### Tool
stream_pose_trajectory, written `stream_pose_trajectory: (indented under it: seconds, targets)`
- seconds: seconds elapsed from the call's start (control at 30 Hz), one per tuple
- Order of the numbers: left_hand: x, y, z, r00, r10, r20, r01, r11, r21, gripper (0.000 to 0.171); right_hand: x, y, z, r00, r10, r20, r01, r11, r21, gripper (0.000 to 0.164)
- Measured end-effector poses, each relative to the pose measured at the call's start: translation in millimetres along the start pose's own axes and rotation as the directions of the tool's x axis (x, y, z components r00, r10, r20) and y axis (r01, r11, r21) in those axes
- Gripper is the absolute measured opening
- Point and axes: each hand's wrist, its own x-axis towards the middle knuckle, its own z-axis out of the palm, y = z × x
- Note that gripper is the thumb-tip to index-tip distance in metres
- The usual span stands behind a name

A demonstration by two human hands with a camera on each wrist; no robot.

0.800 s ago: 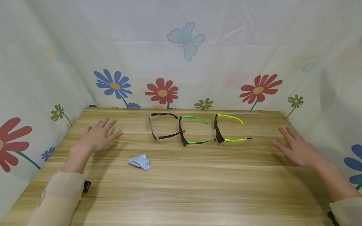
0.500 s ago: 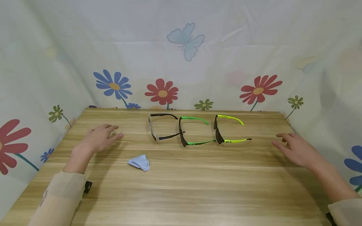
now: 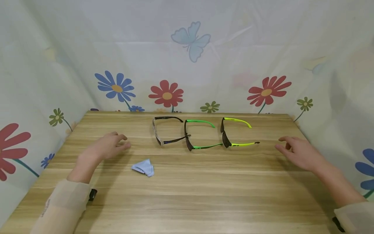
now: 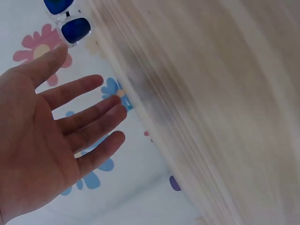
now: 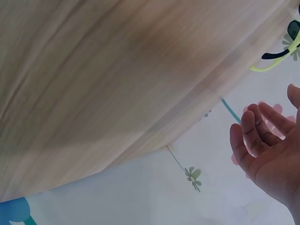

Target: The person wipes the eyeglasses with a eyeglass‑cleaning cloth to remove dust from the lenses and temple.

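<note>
Three pairs of sunglasses stand in a row on the table, temples unfolded and pointing right. The left pair (image 3: 160,142) has a clear front and dark temples; its near temple meets the front of the green-templed pair (image 3: 201,148). Farthest right is the yellow-templed pair (image 3: 226,139). A folded light-blue cloth (image 3: 143,167) lies nearer, in front of the left pair. My left hand (image 3: 106,146) hovers left of the clear-framed pair, fingers relaxed and holding nothing, as the left wrist view confirms. To the right of the yellow pair, my right hand (image 3: 302,152) hovers with loosely bent fingers, holding nothing.
The wood-grain table (image 3: 204,201) runs back to a white curtain (image 3: 140,52) printed with flowers and a butterfly. The curtain also encloses the left and right sides.
Both hands have shifted slightly inward, and their spread fingers have relaxed into a looser bend. The sunglasses and cloth have stayed in place.
</note>
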Motion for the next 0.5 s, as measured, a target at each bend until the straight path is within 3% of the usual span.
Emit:
stream_pose_trajectory:
  seconds: [0.33,0.5]
  targets:
    - [-0.2,32.0,-1.6,0.990,0.087,0.111,-0.081,0.995,-0.059,0.051,0.4,-6.7,3.2,1.000,-0.017,-0.023,0.017,1.000,-0.018,0.049]
    - [-3.7,47.4,-1.4,0.979,0.100,0.176,-0.086,0.993,-0.086,0.050,1.4,-10.3,3.0,1.000,-0.015,-0.007,0.015,1.000,-0.005,0.051]
